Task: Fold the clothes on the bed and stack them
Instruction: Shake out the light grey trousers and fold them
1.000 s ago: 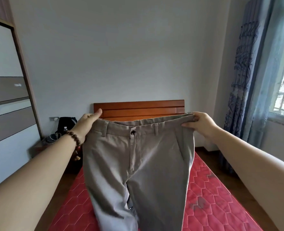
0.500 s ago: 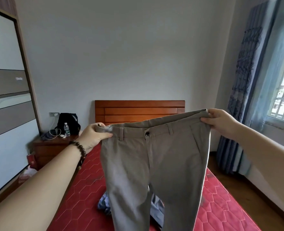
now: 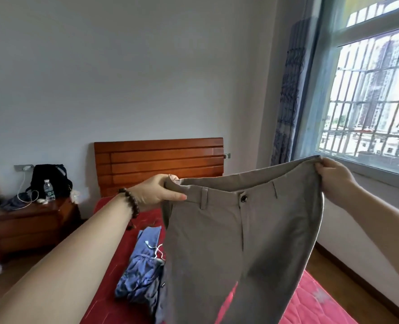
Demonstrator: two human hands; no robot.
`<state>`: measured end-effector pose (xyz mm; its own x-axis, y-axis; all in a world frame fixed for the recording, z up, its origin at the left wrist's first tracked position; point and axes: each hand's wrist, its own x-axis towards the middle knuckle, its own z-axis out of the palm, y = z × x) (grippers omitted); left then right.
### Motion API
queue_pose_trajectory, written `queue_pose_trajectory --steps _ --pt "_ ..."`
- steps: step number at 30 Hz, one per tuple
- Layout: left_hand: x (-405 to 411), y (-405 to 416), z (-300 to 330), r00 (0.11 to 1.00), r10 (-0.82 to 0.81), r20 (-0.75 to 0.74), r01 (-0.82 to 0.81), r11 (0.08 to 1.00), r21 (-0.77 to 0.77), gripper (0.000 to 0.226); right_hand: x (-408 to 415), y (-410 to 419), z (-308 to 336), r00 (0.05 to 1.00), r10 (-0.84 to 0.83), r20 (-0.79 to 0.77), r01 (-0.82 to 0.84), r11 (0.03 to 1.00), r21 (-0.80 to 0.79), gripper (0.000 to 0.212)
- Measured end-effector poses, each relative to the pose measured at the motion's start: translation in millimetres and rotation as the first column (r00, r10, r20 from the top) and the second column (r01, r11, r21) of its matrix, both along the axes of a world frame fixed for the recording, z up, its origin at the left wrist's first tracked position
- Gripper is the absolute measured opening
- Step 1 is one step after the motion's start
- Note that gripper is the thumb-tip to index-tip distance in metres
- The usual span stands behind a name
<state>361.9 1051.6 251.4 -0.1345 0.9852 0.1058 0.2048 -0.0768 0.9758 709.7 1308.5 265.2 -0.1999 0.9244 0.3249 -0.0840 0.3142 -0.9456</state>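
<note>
A pair of grey trousers (image 3: 240,242) is being held up in the air above the red bed (image 3: 310,305), front side facing the camera, button fastened. One corner of the waistband is being pinched by the left hand (image 3: 156,191), the opposite corner is being gripped by the right hand (image 3: 334,181), and the waistband is being stretched between them. A crumpled blue garment (image 3: 142,272) is lying on the bed below, beside the hanging legs.

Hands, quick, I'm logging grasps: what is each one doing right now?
Left hand: fingers pinch the trousers at one waistband corner.
Right hand: grips the opposite waistband corner.
</note>
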Motion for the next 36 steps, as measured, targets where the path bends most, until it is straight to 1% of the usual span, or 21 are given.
queue_pose_trajectory --steps 1,2,3,4,6,8,11,13,16,19,20,21,23,24,27,30,31,32,33,34,36 --pt "10 1 2 0.999 0.033 -0.029 -0.031 0.999 0.042 0.028 12 -8 6 0.998 0.052 -0.02 -0.052 0.999 -0.009 0.015" --pt "18 1 5 0.995 0.071 -0.065 -0.064 0.994 0.092 0.023 23 -14 10 0.994 0.106 -0.008 -0.106 0.994 -0.004 0.03" --pt "25 2 8 0.988 0.112 -0.106 -0.096 0.985 0.146 0.027 36 -19 15 0.987 0.147 0.065 -0.148 0.989 0.016 0.051" --pt "34 1 13 0.974 0.164 -0.156 -0.133 0.972 0.196 0.03 53 -26 20 0.979 0.163 0.124 -0.171 0.984 0.051 0.063" --pt "49 1 22 0.932 0.29 -0.217 -0.222 0.931 0.288 0.028 86 -45 29 0.967 0.201 0.153 -0.216 0.972 0.087 0.052" --pt "66 2 26 0.917 0.364 -0.166 -0.29 0.89 0.351 0.027 121 -60 34 0.972 0.184 0.148 -0.202 0.973 0.117 0.045" --pt "114 0 24 0.9 0.426 -0.094 -0.363 0.849 0.383 0.028 176 -87 31 0.987 -0.011 0.162 -0.024 0.978 0.209 0.006" --pt "155 -5 26 0.91 0.396 -0.127 -0.321 0.862 0.392 0.021 212 -101 30 0.963 -0.162 0.214 0.104 0.96 0.259 0.017" --pt "201 -22 59 0.932 0.328 -0.152 -0.222 0.852 0.475 0.014 261 -135 65 0.956 -0.253 0.145 0.193 0.921 0.338 0.021" --pt "227 -39 95 0.965 0.26 0.015 -0.22 0.783 0.581 0.015 302 -157 101 0.94 -0.342 -0.011 0.319 0.865 0.387 0.02" --pt "234 -38 96 0.964 0.258 0.057 -0.243 0.777 0.58 0.012 310 -160 102 0.929 -0.37 -0.006 0.342 0.853 0.394 0.02" --pt "242 -37 93 0.952 0.304 0.033 -0.272 0.794 0.543 0.008 315 -161 96 0.912 -0.404 0.07 0.346 0.851 0.395 0.017" --pt "257 -29 74 0.881 0.438 -0.181 -0.317 0.829 0.461 0.017 320 -162 76 0.806 -0.494 0.327 0.354 0.844 0.403 0.005" --pt "264 -27 66 0.846 0.469 -0.254 -0.326 0.831 0.45 0.022 322 -165 69 0.761 -0.527 0.379 0.36 0.828 0.431 0.01" --pt "277 -32 67 0.854 0.49 -0.175 -0.345 0.786 0.514 0.024 332 -176 70 0.788 -0.558 0.259 0.395 0.782 0.482 0.006" --pt "281 -33 67 0.942 0.312 0.121 -0.329 0.801 0.5 0.029 343 -185 76 0.874 -0.478 0.083 0.411 0.82 0.398 0.004" --pt "282 -30 58 0.947 0.286 0.149 -0.323 0.838 0.44 0.031 344 -187 75 0.889 -0.451 0.086 0.392 0.843 0.367 0.005" --pt "285 -26 46 0.952 0.299 0.074 -0.305 0.881 0.362 0.036 344 -191 75 0.893 -0.428 0.137 0.358 0.862 0.358 0.005" --pt "288 -24 34 0.948 0.313 -0.065 -0.283 0.916 0.285 0.037 343 -193 74 0.881 -0.425 0.21 0.334 0.87 0.362 0.005" --pt "288 -20 24 0.936 0.314 -0.158 -0.27 0.93 0.25 0.032 343 -194 73 0.861 -0.431 0.271 0.315 0.869 0.38 0.005" --pt "288 -13 20 0.953 0.287 -0.095 -0.25 0.924 0.29 0.02 346 -190 69 0.843 -0.471 0.26 0.345 0.844 0.411 0.006"
